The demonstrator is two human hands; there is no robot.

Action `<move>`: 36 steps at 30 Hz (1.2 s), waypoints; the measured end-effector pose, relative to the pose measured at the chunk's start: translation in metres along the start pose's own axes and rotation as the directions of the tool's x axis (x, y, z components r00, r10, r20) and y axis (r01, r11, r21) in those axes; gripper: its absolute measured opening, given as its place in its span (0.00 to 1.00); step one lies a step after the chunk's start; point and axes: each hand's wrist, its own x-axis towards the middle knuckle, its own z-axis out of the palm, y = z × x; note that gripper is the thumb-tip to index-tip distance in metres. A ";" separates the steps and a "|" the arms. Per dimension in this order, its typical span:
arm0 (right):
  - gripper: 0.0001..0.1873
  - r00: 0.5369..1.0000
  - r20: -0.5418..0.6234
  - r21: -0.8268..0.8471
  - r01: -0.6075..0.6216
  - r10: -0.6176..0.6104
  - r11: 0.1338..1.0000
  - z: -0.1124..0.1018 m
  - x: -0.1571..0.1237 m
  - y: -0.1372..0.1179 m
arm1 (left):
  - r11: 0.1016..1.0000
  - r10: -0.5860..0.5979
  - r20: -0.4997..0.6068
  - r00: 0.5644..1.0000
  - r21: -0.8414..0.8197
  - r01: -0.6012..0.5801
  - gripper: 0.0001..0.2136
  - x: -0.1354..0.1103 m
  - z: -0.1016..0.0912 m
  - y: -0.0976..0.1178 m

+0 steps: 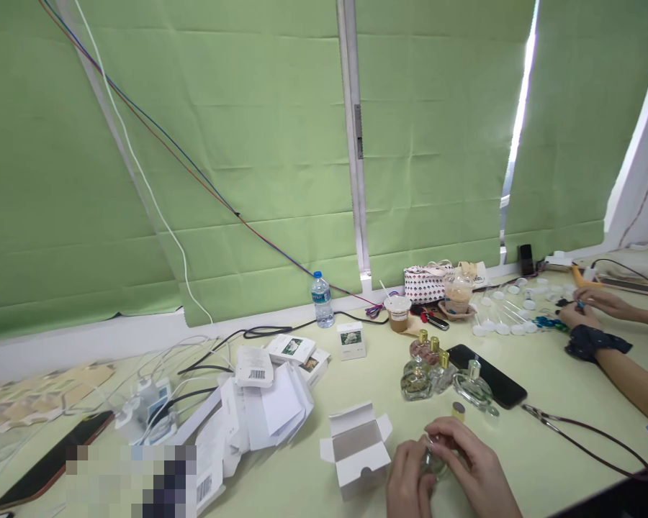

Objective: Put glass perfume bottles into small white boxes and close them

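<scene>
At the bottom centre, my left hand (407,478) and my right hand (472,464) close together around a small clear glass perfume bottle (435,460). Both hands have their fingers curled on it. An open white carton (356,450) lies just left of my left hand. A loose gold cap (458,411) stands just beyond my right hand. Several glass perfume bottles with gold and silver tops (429,367) cluster further back, beside a black phone (489,374).
Flattened white boxes and leaflets (259,403) pile at the left, with chargers and cables (151,414) and another phone (54,460). A water bottle (322,298), drink cups (398,313) and a patterned pouch (425,282) stand at the back. Another person's hands (594,306) work at the right.
</scene>
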 end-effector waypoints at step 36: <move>0.30 0.943 -0.075 -0.352 -0.329 0.324 0.876 -0.056 -0.022 0.074 | 0.954 -0.299 0.049 0.953 -0.010 0.300 0.26 0.001 -0.005 0.013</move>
